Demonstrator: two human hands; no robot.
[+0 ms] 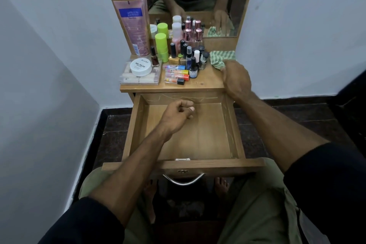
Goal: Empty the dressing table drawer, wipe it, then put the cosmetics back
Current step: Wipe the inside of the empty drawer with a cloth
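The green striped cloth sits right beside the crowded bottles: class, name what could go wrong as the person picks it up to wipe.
1. The right hand touches the green striped cloth, which lies against the small upright nail polish bottles; dragging it might topple them.
2. The open wooden drawer juts over the person's lap; a fallen bottle could roll off the tabletop into it.

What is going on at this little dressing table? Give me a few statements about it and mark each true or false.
1. The drawer is pulled open with no cosmetics inside. True.
2. The right hand is on the green striped cloth on the tabletop. True.
3. The left hand holds a nail polish bottle. False: it hangs over the drawer with fingers loosely curled, holding nothing.
4. The white nail polish remover tub sits in the drawer. False: it rests on a clear box on the tabletop.
5. The pink tube lies flat. False: it stands upright at the left.
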